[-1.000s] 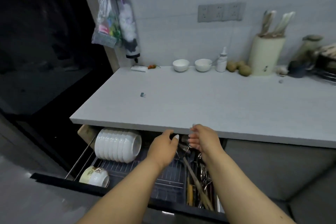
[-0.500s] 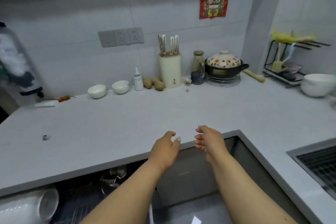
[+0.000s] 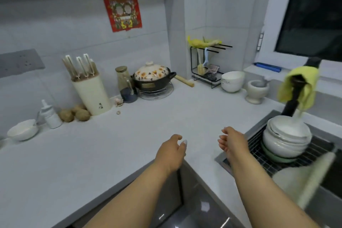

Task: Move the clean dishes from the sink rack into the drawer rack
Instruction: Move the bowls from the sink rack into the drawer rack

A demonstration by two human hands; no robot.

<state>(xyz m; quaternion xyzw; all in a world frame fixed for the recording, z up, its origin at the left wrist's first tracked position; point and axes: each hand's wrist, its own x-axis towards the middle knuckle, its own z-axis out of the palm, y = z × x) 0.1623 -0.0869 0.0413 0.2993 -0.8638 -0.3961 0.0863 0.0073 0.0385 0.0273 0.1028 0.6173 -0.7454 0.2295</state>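
A stack of white bowls and plates [image 3: 286,136] stands on a green plate [image 3: 273,155] on the wire sink rack [image 3: 259,153] at the right. A blurred pale plate [image 3: 303,177] leans at the rack's near end. My left hand [image 3: 171,152] hovers over the counter's front edge, fingers loosely curled, holding nothing. My right hand [image 3: 232,141] hangs empty just left of the sink rack, fingers relaxed. The drawer rack is out of view below.
A black tap [image 3: 296,89] draped with a yellow cloth [image 3: 298,89] rises behind the stack. Along the back of the counter stand a knife block [image 3: 90,90], a flowered pot [image 3: 152,77], white bowls [image 3: 232,81], a mortar [image 3: 257,89] and a small rack [image 3: 205,68].
The view has swung right from the open drawer to the sink. Both hands left the utensils in the drawer and now hover empty above the counter near the sink rack.
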